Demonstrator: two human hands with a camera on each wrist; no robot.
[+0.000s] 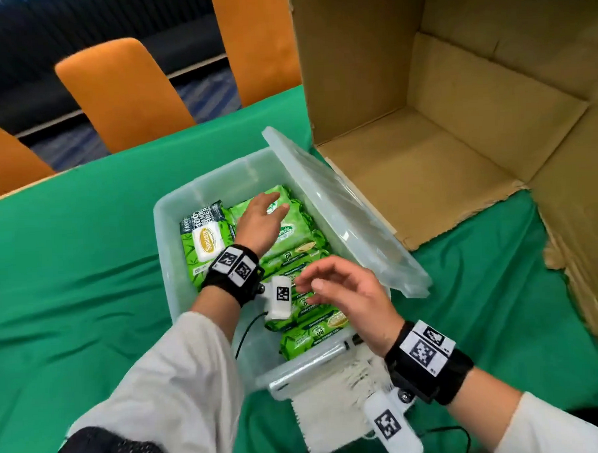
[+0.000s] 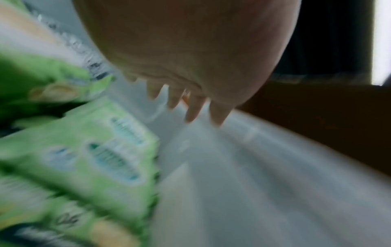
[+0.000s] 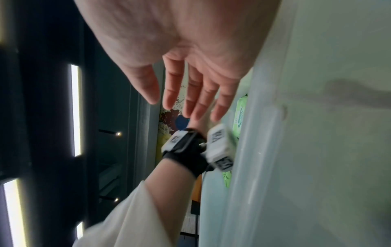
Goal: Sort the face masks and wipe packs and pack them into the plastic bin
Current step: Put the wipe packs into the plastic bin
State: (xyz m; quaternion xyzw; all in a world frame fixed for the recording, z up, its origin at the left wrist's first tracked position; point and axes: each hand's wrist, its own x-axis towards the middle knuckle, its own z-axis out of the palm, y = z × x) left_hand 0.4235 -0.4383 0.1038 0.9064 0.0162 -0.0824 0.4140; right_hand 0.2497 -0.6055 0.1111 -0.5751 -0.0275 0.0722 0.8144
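Inside the clear plastic bin [image 1: 173,211] on the green tabletop [image 1: 70,270], green wipe packs [image 1: 302,250] stand on edge in a row along the right wall, long axes lying across the bin. The left hand [image 1: 261,221] rests flat, fingers straight, on the far packs. The right hand [image 1: 345,292] hovers above the near packs, fingers relaxed, holding nothing. The packs look soft, slick and fairly heavy; gripping across the short sides seems safest.

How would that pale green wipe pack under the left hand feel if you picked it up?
Probably squashy rather than stiff: the pale green wipe pack looks like a soft, puffy pouch. Its glossy film may be slightly slippery. It lies flat, so it seems unlikely to roll.
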